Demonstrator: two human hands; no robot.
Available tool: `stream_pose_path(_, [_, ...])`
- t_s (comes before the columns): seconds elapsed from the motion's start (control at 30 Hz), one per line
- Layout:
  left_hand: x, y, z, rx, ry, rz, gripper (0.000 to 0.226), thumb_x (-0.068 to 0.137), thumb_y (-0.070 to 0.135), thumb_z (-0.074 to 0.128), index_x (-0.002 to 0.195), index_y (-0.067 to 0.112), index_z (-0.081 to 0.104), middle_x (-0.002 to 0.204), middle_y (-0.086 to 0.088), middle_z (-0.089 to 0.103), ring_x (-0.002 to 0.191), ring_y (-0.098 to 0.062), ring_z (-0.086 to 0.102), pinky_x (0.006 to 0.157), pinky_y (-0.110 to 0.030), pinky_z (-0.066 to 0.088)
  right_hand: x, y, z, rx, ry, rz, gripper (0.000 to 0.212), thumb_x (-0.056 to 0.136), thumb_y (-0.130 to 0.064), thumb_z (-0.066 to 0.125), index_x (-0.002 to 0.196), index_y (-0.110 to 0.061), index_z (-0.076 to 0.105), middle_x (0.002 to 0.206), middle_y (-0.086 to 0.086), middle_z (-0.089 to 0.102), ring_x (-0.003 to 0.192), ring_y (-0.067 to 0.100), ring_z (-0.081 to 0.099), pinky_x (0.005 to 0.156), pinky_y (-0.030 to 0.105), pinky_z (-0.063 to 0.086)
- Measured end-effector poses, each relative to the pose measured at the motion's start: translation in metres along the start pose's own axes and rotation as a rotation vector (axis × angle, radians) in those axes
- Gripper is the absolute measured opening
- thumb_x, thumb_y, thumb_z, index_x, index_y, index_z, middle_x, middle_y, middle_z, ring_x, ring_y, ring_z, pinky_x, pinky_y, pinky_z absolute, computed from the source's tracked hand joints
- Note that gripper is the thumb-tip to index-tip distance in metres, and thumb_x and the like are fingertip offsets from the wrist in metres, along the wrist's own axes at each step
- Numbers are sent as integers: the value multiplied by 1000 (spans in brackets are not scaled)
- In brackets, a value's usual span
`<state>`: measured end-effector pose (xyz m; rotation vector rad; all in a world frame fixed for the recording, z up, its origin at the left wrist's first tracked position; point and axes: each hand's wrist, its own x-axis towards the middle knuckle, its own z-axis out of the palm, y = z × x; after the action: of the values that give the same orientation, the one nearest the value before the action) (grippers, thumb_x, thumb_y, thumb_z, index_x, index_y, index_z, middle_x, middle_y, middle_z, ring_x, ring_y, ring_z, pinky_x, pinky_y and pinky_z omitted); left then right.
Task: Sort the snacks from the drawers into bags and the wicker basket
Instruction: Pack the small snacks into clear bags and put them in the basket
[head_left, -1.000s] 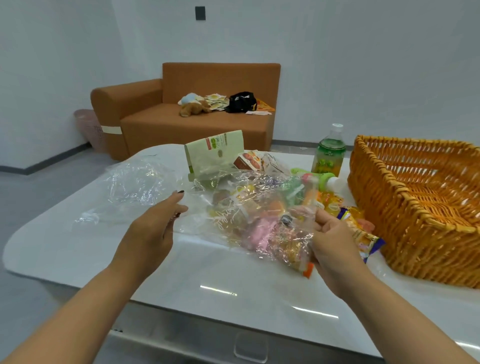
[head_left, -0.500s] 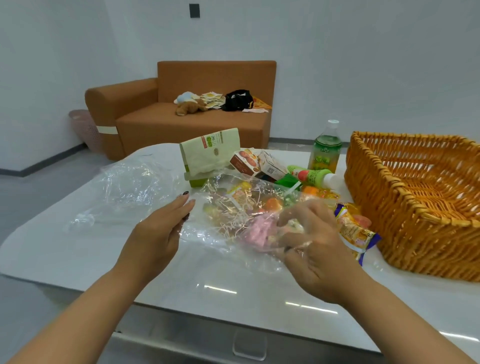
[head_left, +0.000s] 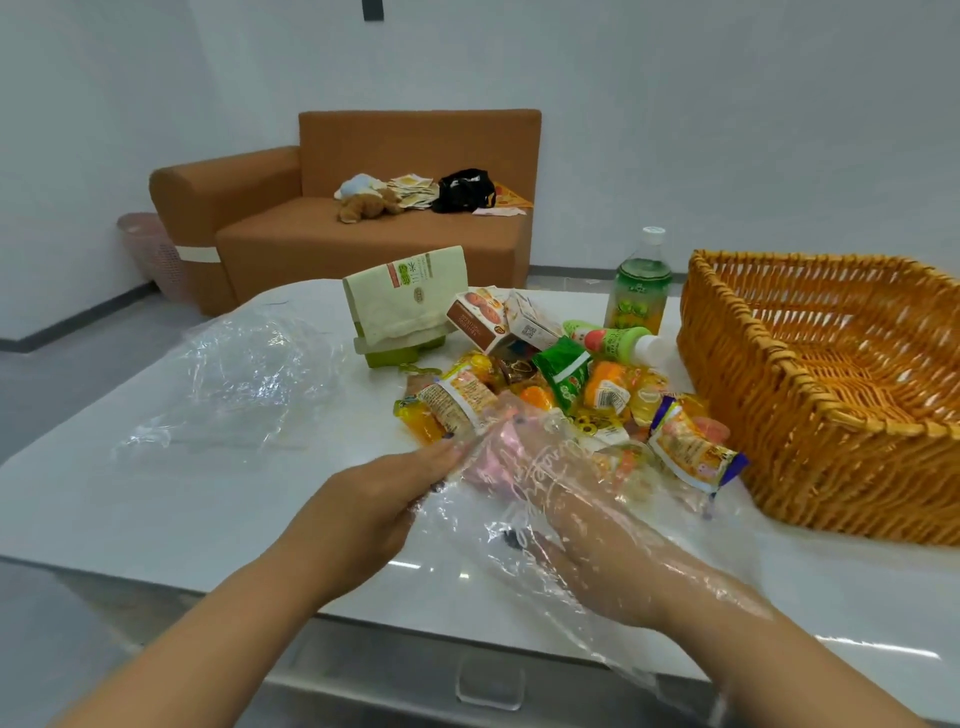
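Bagging step: my right hand (head_left: 587, 525) is sheathed in the clear bag (head_left: 597, 545), fingers apparently extended toward the snack pile (head_left: 561, 395) left of the wicker basket (head_left: 810, 395), left hand (head_left: 374, 499) pinching the bag's edge; next, gather snacks inside

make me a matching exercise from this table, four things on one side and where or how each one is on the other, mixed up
Things:
1. right hand
2. green drink bottle with the white cap
3. wicker basket
4. crumpled clear bag

Places or states:
A. lies on the left part of the table, with no hand on it
B. reaches inside a clear plastic bag
C. stands upright behind the snack pile
D. sits at the right edge of the table, nothing visible in it

Pairs: 1-B, 2-C, 3-D, 4-A
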<state>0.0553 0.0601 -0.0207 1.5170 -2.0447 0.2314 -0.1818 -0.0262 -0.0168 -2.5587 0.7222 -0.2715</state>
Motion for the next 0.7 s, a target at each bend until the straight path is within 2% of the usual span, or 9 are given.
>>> stream_pose_path(0.07, [3, 7, 1, 64, -28, 6, 76, 79, 12, 65, 142, 42, 34, 121, 8, 69, 95, -17, 72, 70, -27, 61, 1, 2, -11, -86, 143, -37, 62, 85, -77, 24, 139, -60, -1, 158, -11, 13, 144, 14, 13, 120, 30, 13])
stream_pose_path(0.13, [8, 17, -3, 75, -124, -105, 76, 87, 31, 65, 147, 50, 23, 137, 16, 57, 112, -11, 65, 86, -25, 56, 1, -4, -23, -65, 247, -74, 68, 85, -65, 51, 140, -53, 13, 151, -9, 27, 133, 6, 24, 111, 16, 19])
stream_pose_path(0.23, [6, 25, -5, -111, -421, -327, 109, 80, 49, 74, 142, 57, -16, 143, 34, 22, 118, 11, 45, 99, -16, 43, 2, -10, -20, -16, 55, 12, 91, 72, -70, 57, 140, -50, 1, 146, -33, 10, 139, 1, 17, 98, -5, -2])
stream_pose_path(0.33, [9, 30, -2, -368, -478, -418, 129, 65, 49, 86, 141, 55, -18, 132, 35, 25, 102, 12, 48, 81, -10, 46, 2, -9, -9, -106, 75, -83, 84, 69, -85, 43, 145, -54, 22, 150, -31, 14, 144, 9, 12, 117, 28, -1])
stream_pose_path(0.4, [11, 34, -2, -490, -470, -446, 121, 61, 39, 92, 137, 57, 1, 122, 25, 37, 97, 6, 52, 75, -11, 48, 1, -20, -6, -151, 19, -148, 70, 83, -76, 31, 143, -39, 41, 145, -18, 32, 139, 13, 26, 113, 20, 8])
stream_pose_path(0.47, [10, 35, 0, -542, -475, -460, 108, 59, 32, 94, 135, 51, 18, 121, 13, 44, 98, -1, 57, 79, -21, 54, -2, -25, 0, -133, -109, -191, 80, 88, -67, 21, 144, -14, 42, 105, 14, 40, 105, 25, 47, 92, -1, 23])
stream_pose_path(0.53, [7, 33, 3, -578, -505, -471, 97, 59, 28, 93, 130, 43, 29, 119, 4, 51, 100, -12, 62, 81, -36, 57, -2, -31, 3, -222, -143, -199, 53, 100, -46, 28, 145, -20, 41, 81, 7, 32, 82, 22, 39, 81, 9, 32])
stream_pose_path(0.63, [5, 34, 4, -596, -549, -470, 85, 63, 18, 89, 121, 40, 31, 112, 9, 55, 89, -14, 63, 78, -43, 57, 0, -34, 7, -277, -48, -266, 56, 86, -6, 45, 127, -43, 50, 128, 11, 48, 120, 31, 45, 100, 44, 42])
stream_pose_path(0.7, [5, 34, 4, -655, -555, -471, 87, 65, 10, 88, 126, 37, 31, 116, 15, 58, 91, -17, 67, 82, -41, 58, 8, -33, 13, -280, -18, -306, 51, 84, -6, 41, 121, -36, 60, 135, 12, 46, 129, 33, 37, 111, 45, 30])
